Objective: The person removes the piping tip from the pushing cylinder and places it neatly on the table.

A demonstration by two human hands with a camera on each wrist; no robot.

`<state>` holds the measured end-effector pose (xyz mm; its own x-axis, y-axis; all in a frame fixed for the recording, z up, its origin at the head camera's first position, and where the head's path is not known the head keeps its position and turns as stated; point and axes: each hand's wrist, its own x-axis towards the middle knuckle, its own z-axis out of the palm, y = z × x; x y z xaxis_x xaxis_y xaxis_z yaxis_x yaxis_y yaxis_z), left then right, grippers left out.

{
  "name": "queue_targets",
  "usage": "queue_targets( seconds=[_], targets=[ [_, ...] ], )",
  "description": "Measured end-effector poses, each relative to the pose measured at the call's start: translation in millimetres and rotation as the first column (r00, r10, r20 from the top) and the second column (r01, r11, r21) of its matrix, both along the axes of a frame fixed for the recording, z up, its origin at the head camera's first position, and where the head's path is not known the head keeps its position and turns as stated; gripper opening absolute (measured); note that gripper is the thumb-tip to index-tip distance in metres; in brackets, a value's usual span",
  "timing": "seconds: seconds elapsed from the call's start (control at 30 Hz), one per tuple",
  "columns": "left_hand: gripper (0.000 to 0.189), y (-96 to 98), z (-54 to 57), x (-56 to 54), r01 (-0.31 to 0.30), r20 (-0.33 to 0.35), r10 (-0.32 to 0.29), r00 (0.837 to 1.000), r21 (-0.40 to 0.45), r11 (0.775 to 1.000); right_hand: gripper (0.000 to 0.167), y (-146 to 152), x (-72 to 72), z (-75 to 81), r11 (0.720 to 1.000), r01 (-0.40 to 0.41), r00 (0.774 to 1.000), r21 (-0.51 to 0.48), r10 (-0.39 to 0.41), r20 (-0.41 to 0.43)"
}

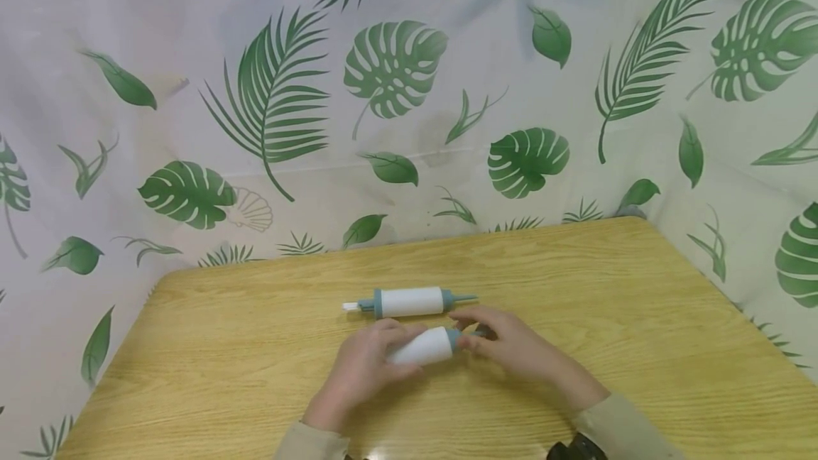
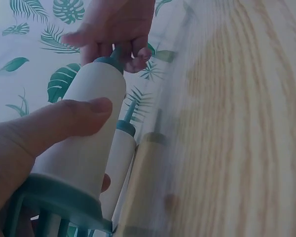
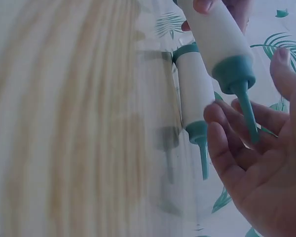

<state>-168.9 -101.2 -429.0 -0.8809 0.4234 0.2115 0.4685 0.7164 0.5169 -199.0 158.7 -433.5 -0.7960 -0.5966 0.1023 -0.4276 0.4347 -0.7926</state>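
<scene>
My left hand grips the white barrel of a hand pump, thumb along one side, as the left wrist view shows. This pump has a teal collar, a thin teal nozzle and a wide teal flange at its rear. Around the nozzle end hovers my right hand, its fingers loosely bent and its thumb apart in the right wrist view. A second pump of the same kind lies just behind on the table, nozzle to the right and a white-tipped end to the left.
The wood-grain table spreads out on both sides of the hands. A white sheet with green leaf prints hangs along the table's back and sides.
</scene>
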Motion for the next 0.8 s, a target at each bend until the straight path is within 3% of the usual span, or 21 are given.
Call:
queue_targets(
  seconds=[0.17, 0.47, 0.7, 0.8],
  targets=[
    [0.053, -0.2, 0.0, 0.4, 0.024, -0.029, -0.024, 0.999, -0.002, 1.000, 0.042, 2.1, -0.8, -0.4, 0.999, -0.007, 1.000, 0.044, 0.008, -0.019],
    [0.054, 0.0, -0.4, 0.1, 0.039, -0.030, -0.039, 0.999, -0.014, 0.999, 0.032, 2.5, -0.3, 0.6, 0.999, -0.027, 1.000, -0.034, 0.027, 0.000],
    [0.054, 0.3, -0.5, -0.1, 0.048, -0.031, -0.048, 0.998, -0.005, 0.999, 0.052, 2.1, 0.9, 2.8, 0.999, -0.014, 0.998, -0.044, 0.016, 0.054],
    [0.054, 0.1, -0.3, 0.3, 0.049, -0.030, -0.049, 0.998, -0.002, 0.999, 0.050, 2.2, 0.1, 2.0, 1.000, -0.007, 0.998, 0.002, 0.007, 0.057]
  ],
)
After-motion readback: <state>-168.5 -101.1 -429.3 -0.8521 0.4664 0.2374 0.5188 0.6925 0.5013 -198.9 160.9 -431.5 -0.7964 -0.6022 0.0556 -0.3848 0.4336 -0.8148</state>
